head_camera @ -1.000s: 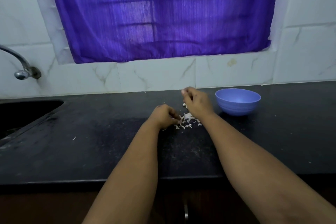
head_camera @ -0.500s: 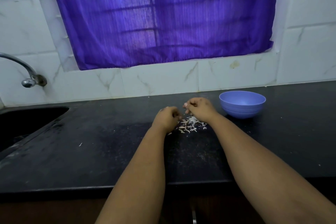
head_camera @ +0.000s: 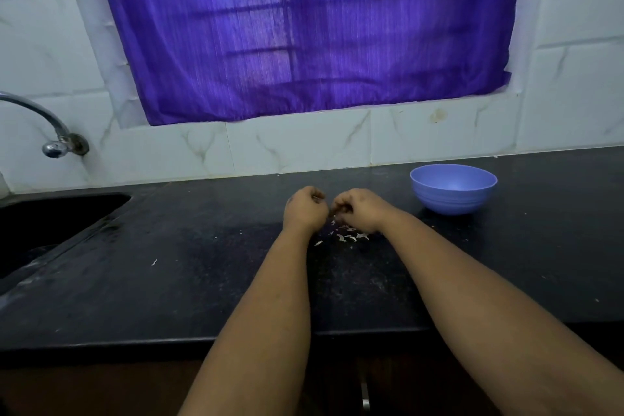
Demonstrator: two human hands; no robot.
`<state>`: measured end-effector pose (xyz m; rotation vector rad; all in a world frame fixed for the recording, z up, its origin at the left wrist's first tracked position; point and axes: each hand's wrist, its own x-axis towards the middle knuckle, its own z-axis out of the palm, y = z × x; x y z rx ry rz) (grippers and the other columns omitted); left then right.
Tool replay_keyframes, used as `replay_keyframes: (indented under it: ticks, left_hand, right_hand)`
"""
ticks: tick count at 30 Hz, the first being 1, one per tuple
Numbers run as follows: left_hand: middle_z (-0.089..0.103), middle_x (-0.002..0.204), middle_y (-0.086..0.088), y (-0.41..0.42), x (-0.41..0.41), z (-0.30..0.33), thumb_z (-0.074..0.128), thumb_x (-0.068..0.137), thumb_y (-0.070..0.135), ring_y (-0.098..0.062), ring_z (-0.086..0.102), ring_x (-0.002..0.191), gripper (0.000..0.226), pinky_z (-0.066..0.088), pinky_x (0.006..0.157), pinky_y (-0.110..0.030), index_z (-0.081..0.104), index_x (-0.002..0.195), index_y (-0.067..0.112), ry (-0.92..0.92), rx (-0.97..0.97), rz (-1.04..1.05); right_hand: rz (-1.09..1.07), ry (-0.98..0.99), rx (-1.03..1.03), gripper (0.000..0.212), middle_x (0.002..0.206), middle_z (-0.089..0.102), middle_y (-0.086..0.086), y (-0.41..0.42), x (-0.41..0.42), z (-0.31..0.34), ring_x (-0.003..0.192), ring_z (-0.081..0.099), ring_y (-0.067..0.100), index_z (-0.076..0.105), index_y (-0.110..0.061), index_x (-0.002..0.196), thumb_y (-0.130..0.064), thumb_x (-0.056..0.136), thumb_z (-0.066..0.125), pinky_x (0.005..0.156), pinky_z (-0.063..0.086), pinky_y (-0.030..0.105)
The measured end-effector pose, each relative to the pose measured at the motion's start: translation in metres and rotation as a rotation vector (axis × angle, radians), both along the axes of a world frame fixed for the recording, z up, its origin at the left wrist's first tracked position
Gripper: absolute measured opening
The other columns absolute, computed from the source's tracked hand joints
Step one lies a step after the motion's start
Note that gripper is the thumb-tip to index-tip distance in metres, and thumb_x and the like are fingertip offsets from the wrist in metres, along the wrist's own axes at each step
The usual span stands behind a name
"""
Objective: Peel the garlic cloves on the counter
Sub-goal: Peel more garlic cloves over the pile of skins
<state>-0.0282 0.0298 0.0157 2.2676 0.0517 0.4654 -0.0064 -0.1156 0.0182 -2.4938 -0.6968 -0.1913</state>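
My left hand (head_camera: 305,211) and my right hand (head_camera: 358,209) are held close together just above the black counter (head_camera: 202,280), both with fingers curled inward. Their fingertips meet on a small garlic clove (head_camera: 333,212), which is almost wholly hidden by the fingers. A scatter of white garlic peels (head_camera: 347,236) lies on the counter right under and in front of my right hand. A stray peel flake (head_camera: 154,262) lies farther left.
A lilac plastic bowl (head_camera: 453,191) stands to the right of my hands near the tiled wall. A dark sink (head_camera: 40,223) is sunk into the counter at the left, under a metal tap (head_camera: 54,142). A purple curtain (head_camera: 304,27) hangs behind.
My right hand came back from the far side of the peel pile with a clove and met my left hand. The view tilted up a little.
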Motion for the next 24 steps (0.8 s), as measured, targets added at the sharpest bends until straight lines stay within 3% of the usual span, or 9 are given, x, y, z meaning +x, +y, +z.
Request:
replay_keyframes:
  ticks: [2,4,8,10,12,14,17,22,24]
  left_hand:
    - [0.069,0.105,-0.004,-0.002,0.001,-0.001,0.057,0.089,0.014,-0.019,0.063,0.099,0.021,0.046,0.081,-0.025,0.068,0.107,0.013,-0.025,-0.019,-0.009]
    - [0.071,0.096,-0.004,-0.004,0.003,-0.003,0.065,0.088,0.018,-0.019,0.063,0.088,0.014,0.049,0.078,-0.028,0.07,0.1,0.014,-0.038,-0.086,-0.051]
    - [0.066,0.073,0.001,-0.01,0.002,-0.003,0.071,0.086,0.021,-0.012,0.057,0.068,0.009,0.045,0.062,-0.022,0.072,0.089,0.013,-0.056,-0.298,-0.095]
    - [0.063,0.066,0.002,-0.012,0.001,-0.002,0.069,0.088,0.016,-0.008,0.052,0.059,0.007,0.04,0.055,-0.02,0.072,0.089,0.01,-0.064,-0.411,-0.117]
    - [0.064,0.067,0.002,-0.012,0.0,-0.001,0.068,0.088,0.011,-0.006,0.051,0.057,0.005,0.04,0.054,-0.019,0.072,0.089,0.01,-0.072,-0.483,-0.139]
    - [0.069,0.076,-0.003,-0.011,0.0,-0.001,0.069,0.086,0.007,-0.01,0.059,0.068,0.007,0.046,0.062,-0.02,0.072,0.092,0.008,-0.081,-0.533,-0.158]
    - [0.07,0.083,-0.006,-0.011,-0.001,-0.002,0.071,0.085,0.005,-0.012,0.063,0.076,0.011,0.051,0.069,-0.021,0.072,0.095,0.003,-0.087,-0.617,-0.145]
    - [0.067,0.075,-0.002,-0.013,-0.002,0.001,0.071,0.087,0.013,-0.008,0.055,0.064,0.006,0.046,0.059,-0.019,0.071,0.088,0.007,-0.047,-0.75,-0.114]
    - [0.069,0.077,-0.003,-0.013,-0.001,0.001,0.072,0.086,0.013,-0.01,0.056,0.067,0.006,0.047,0.062,-0.021,0.069,0.081,0.011,-0.025,-0.772,-0.117]
  right_hand:
    - [-0.036,0.012,0.117,0.011,0.078,0.062,-0.006,-0.003,-0.001,0.002,0.067,0.06,0.006,0.068,-0.017,0.095,-0.011,0.094,0.059,0.059,0.044,0.015]
    - [-0.064,0.018,0.243,0.01,0.072,0.062,-0.005,-0.007,-0.001,0.003,0.056,0.058,-0.002,0.066,-0.011,0.094,-0.01,0.096,0.056,0.054,0.046,0.014]
    - [-0.07,0.082,0.548,0.005,0.075,0.068,0.011,-0.007,-0.002,0.003,0.063,0.064,0.014,0.063,-0.008,0.086,-0.004,0.089,0.066,0.067,0.057,0.029]
    - [-0.066,0.151,0.704,0.004,0.077,0.067,0.012,-0.005,-0.003,0.003,0.066,0.065,0.014,0.064,-0.002,0.088,0.0,0.086,0.067,0.066,0.057,0.02]
    - [-0.023,0.245,0.85,0.003,0.078,0.067,0.012,-0.005,-0.004,0.004,0.068,0.067,0.01,0.064,0.003,0.089,0.004,0.086,0.065,0.067,0.056,0.015]
    - [0.032,0.337,0.969,0.006,0.082,0.068,0.013,-0.005,-0.004,0.004,0.073,0.07,0.012,0.065,0.001,0.086,0.007,0.087,0.063,0.072,0.057,0.017]
    - [0.06,0.358,0.957,0.01,0.085,0.071,0.009,-0.004,-0.004,0.003,0.083,0.069,0.014,0.069,-0.007,0.087,0.003,0.084,0.069,0.075,0.056,0.018]
    - [0.048,0.334,0.954,0.015,0.079,0.072,0.004,-0.002,-0.006,0.007,0.072,0.068,0.008,0.069,-0.01,0.091,0.002,0.082,0.071,0.062,0.051,0.016]
    - [0.035,0.33,0.947,0.016,0.081,0.071,0.007,-0.001,-0.006,0.007,0.073,0.068,0.01,0.068,-0.008,0.093,0.003,0.082,0.07,0.066,0.054,0.017]
